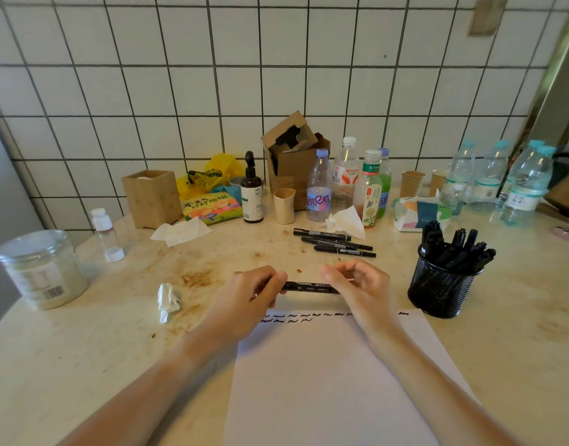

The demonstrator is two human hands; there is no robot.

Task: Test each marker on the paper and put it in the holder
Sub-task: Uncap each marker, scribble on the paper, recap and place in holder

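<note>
A black marker (309,288) lies level between both hands, just above the top edge of the white paper (334,381). My left hand (256,296) grips its left end and my right hand (354,284) grips its right end. Two rows of short black test squiggles (296,318) run along the paper's top. A black mesh holder (437,289) holding several black markers stands to the right of the paper. Three loose black markers (334,243) lie on the table beyond my hands.
Crumpled tissue (168,300) lies left of my hands, beside brown stains. A plastic jar (41,268) stands at far left. Bottles, paper cups, a wooden box (151,197), a cardboard box and a tissue pack line the tiled wall.
</note>
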